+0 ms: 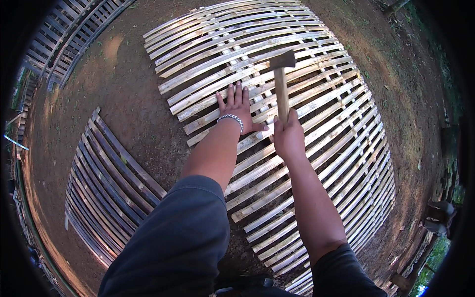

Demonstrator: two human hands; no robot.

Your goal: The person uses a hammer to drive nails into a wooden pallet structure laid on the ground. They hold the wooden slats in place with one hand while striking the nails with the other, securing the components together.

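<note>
Two hands work on a pale slat panel point(316, 128) lying on bare ground: left hand point(238, 110) flat, fingers spread, pressing the slats; right hand point(288, 136) clamped on a hammer point(281, 79), head raised over a crossing. Judged step: nailing; next calls for a square blow clear of the left fingers.
</note>
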